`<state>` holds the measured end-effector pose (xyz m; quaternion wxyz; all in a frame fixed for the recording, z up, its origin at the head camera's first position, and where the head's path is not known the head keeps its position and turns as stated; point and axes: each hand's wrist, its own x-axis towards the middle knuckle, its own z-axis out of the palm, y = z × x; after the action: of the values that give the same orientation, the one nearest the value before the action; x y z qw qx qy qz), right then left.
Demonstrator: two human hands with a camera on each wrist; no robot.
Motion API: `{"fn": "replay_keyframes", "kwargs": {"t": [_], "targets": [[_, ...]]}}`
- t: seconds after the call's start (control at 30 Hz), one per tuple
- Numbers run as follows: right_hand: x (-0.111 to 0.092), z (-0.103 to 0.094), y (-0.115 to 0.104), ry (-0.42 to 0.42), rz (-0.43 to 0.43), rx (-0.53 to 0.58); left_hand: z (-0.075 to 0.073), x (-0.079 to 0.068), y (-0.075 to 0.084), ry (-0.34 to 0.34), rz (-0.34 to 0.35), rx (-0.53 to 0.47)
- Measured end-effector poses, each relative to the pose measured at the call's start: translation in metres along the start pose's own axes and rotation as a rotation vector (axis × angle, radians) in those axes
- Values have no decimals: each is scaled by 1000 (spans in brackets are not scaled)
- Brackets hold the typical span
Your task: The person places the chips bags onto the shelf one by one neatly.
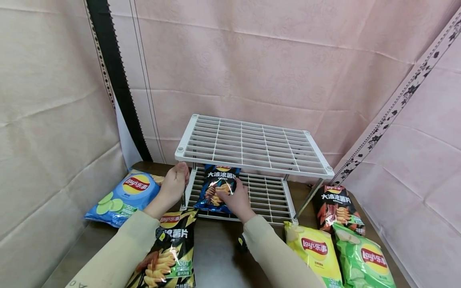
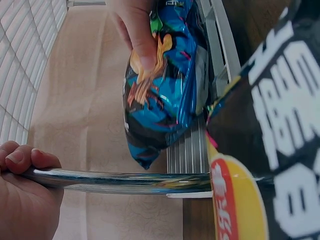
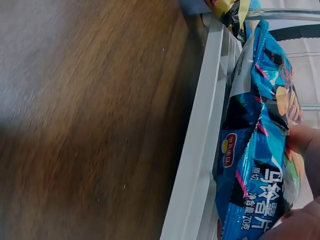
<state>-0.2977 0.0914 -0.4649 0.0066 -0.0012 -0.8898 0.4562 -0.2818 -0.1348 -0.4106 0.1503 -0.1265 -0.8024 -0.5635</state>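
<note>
A white two-tier rack (image 1: 252, 146) stands on the table. My left hand (image 1: 175, 182) grips its front left metal post (image 2: 125, 181) just beneath the upper shelf, fingers curled round it in the left wrist view. On the lower shelf (image 1: 268, 198) a dark blue chip bag (image 1: 212, 186) leans back, its top partly hidden by the upper shelf. My right hand (image 1: 235, 200) holds this bag by its right side, the thumb over the printed front. The right wrist view shows the bag's bottom (image 3: 250, 150) close by the shelf's white front edge (image 3: 200, 135).
Left of the rack lies a light blue chip bag (image 1: 126, 198). A black-and-gold chip bag (image 1: 173, 256) stands before the left post. To the right are yellow (image 1: 315, 254), green (image 1: 365, 256) and dark red-brown (image 1: 336, 208) chip bags. Pink cloth (image 1: 252, 72) hangs behind.
</note>
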Motion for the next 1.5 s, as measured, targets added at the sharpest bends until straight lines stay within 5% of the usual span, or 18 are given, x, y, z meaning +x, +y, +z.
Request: {"fn": "replay_keyframes", "kwargs": {"t": [0.27, 0.77, 1.07, 1.5], "targets": [[0, 11, -6, -11, -27, 3, -6, -12, 43, -21, 10, -15], [-3, 15, -10, -24, 2, -17, -6, -12, 40, -25, 10, -9], [-1, 6, -3, -104, -65, -48, -1, 1, -2, 3, -12, -11], [-12, -12, 2, -95, -72, -78, 0, 2, 0, 1, -17, 7]]}}
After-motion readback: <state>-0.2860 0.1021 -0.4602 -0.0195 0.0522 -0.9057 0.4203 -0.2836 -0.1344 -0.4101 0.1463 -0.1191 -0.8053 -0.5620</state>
